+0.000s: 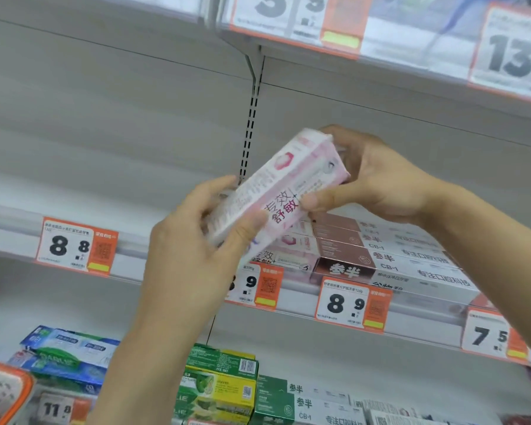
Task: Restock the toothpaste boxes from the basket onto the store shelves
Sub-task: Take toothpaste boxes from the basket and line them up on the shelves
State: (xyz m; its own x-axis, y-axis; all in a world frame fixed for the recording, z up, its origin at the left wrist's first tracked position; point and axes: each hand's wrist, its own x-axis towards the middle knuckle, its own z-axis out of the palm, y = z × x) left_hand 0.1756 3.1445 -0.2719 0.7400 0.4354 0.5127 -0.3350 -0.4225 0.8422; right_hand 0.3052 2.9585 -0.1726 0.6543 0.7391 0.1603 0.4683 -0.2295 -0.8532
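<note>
I hold a pink and white toothpaste box tilted in front of the middle shelf. My left hand grips its lower left end. My right hand holds its upper right end, thumb on the front face. Behind and below the box, more pink boxes lie stacked on the middle shelf, next to brown and white boxes. An orange-rimmed basket shows only its corner at the bottom left.
The left part of the middle shelf is bare, with an 8.8 price tag on its edge. Blue boxes and green boxes fill the lower shelf. An upper shelf edge with price tags hangs overhead.
</note>
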